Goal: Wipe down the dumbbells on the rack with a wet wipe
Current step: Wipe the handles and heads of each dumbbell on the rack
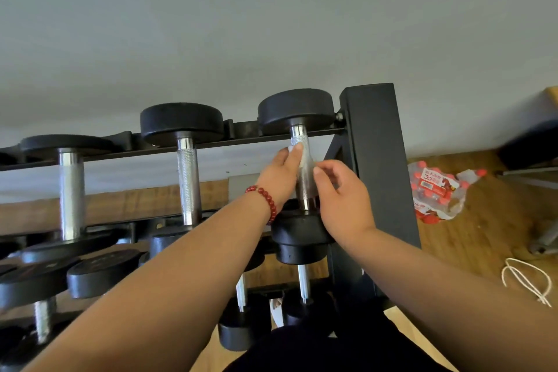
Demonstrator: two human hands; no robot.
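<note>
The wipe (pixel 305 164) is wrapped round the handle (pixel 299 137) of the dumbbell (pixel 297 109) next to the post (pixel 374 160) of the rack (pixel 241 137), on the top tier. It is pressed to the metal by the curled fingers of the left hand (pixel 282 174) on the side away from the post. On the side nearer the post it is pinched between the thumb and bent fingers of the right hand (pixel 344 193). The task is judged to be at an early or middle stage: only this handle is seen being wiped. Whether its two heads have been done cannot be told. The second dumbbell (pixel 187 178) and the third (pixel 71 190), both farther from the post, show no sign either way, and the lower tiers are untouched at this moment. Travel along the handle is bounded by a head at each end. Little room is left for the right hand, which lies just beside the post. Open room is found away from the post, in the gap before the second dumbbell. The bottles (pixel 437 190) and cord (pixel 525 281) on the floor beyond the post are well apart from the work.
</note>
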